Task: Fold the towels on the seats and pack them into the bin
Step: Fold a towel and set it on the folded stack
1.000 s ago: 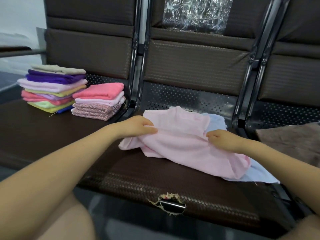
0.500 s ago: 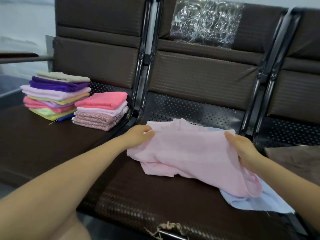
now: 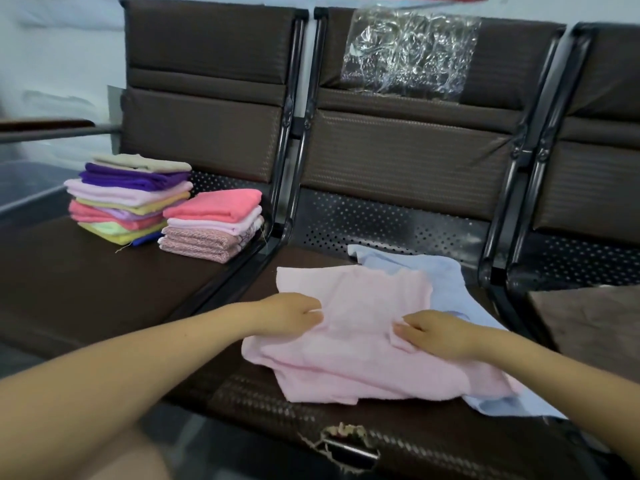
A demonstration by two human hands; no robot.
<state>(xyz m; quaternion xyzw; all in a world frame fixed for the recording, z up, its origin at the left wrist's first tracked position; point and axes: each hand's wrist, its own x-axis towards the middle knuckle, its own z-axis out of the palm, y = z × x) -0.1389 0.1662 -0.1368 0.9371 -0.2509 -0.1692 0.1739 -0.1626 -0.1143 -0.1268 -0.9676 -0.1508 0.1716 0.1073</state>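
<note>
On the middle seat (image 3: 346,424) the pink towel (image 3: 360,355) lies rumpled over a blue towel (image 3: 440,282), the left hand (image 3: 294,311) pinching its edge at 9 o'clock, the right hand (image 3: 436,332) pinching a fold at 3 o'clock, with two folded stacks (image 3: 138,199) toward 10 o'clock.
</note>
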